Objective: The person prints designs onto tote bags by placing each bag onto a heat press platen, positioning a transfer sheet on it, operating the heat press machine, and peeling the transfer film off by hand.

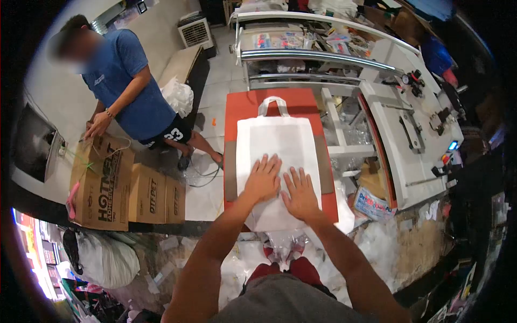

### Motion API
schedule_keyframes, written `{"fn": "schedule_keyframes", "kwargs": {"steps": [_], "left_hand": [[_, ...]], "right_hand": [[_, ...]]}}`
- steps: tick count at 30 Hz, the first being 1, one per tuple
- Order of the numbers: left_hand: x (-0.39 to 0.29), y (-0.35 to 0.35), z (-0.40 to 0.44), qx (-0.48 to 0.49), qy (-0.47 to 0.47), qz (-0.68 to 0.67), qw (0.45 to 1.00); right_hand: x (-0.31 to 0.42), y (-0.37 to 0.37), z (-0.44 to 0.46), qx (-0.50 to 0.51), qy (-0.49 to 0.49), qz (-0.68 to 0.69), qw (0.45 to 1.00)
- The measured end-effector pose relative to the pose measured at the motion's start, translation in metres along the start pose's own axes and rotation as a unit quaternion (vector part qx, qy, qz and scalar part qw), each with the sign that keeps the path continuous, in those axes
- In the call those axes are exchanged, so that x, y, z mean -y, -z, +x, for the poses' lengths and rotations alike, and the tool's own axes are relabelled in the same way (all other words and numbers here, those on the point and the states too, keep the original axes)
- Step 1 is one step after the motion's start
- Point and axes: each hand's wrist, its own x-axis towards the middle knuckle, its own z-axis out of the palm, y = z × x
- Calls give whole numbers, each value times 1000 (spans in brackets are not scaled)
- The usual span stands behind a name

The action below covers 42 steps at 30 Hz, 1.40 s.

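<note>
A white tote bag lies flat on the red heat press pad, its handles pointing away from me. My left hand rests palm down on the middle of the bag, fingers spread. Just to its right, my right hand also lies flat on the fabric with its fingers apart. Neither hand grips anything. Brownish strips show on the pad along both sides of the bag.
A white press machine with a gauge stands to the right, a metal roller behind. At left a person in a blue shirt stands by cardboard boxes. Clear plastic and a stuffed white sack lie on the floor.
</note>
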Motion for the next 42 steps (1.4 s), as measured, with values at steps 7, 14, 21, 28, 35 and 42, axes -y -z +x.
{"fn": "schedule_keyframes", "kwargs": {"steps": [7, 14, 21, 28, 35, 42], "left_hand": [[90, -1, 138, 7, 128, 70, 989], [70, -6, 86, -32, 121, 91, 988], [-37, 31, -131, 5, 71, 52, 996], [-19, 49, -185, -142, 229, -148, 952], [-1, 19, -164, -200, 304, -74, 928], [-2, 6, -164, -225, 329, -42, 916]], "right_hand": [[-3, -4, 6, 38, -23, -6, 999], [-3, -5, 3, 30, -18, -6, 999], [-9, -10, -10, 11, -23, -21, 999], [-47, 10, -92, -125, -116, 74, 983], [-43, 3, -98, -190, -199, 99, 956], [-53, -10, -101, -222, -194, 112, 949]]}}
